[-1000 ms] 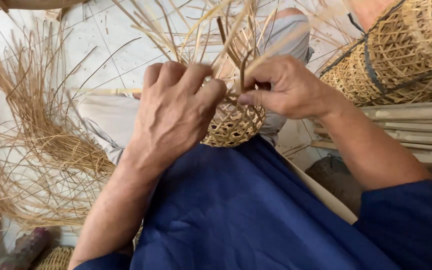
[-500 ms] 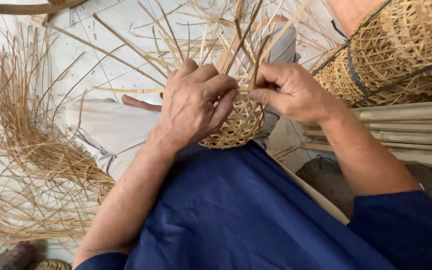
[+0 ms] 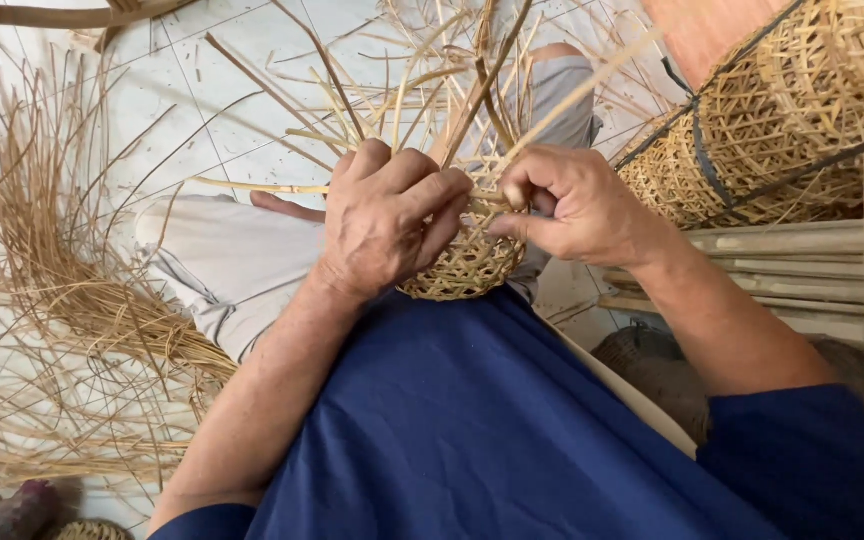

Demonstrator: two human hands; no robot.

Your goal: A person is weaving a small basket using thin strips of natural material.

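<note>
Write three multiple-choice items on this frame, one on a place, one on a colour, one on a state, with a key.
1. Where do the finished woven baskets sit?
A. upper right of the view
B. lower left
C. on the person's lap

2. What colour is the person's shirt?
A. red
B. dark blue
C. white

3. What state is the small basket between the hands in?
A. finished with a lid
B. crushed flat
C. partly woven, loose strips sticking up

Key:
1. A, the baskets stand at the upper right, above the bundle of poles.
2. B, blue cloth fills the lower middle of the view.
3. C, the left hand cups its woven bottom while the right hand pinches a strip, and unwoven strips fan upward.
</note>
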